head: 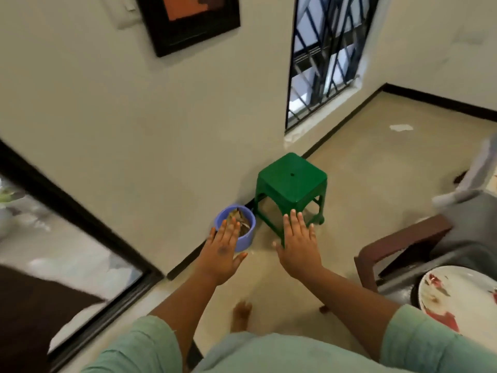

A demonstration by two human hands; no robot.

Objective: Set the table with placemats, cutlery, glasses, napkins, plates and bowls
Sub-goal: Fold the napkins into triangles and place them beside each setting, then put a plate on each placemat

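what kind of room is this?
Probably a home living or dining area: framed picture on the wall, barred window, green plastic stool on a tiled floor, chair nearby.

Glossy green plastic stool (291,181)

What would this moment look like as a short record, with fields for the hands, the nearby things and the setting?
left hand: flat, fingers straight, holding nothing
right hand: flat, fingers straight, holding nothing
plate: white with a red pattern, at the right edge
green stool: on the floor by the wall
blue tub: left of the stool, something leafy inside
chair: dark frame, right side
table: not in view
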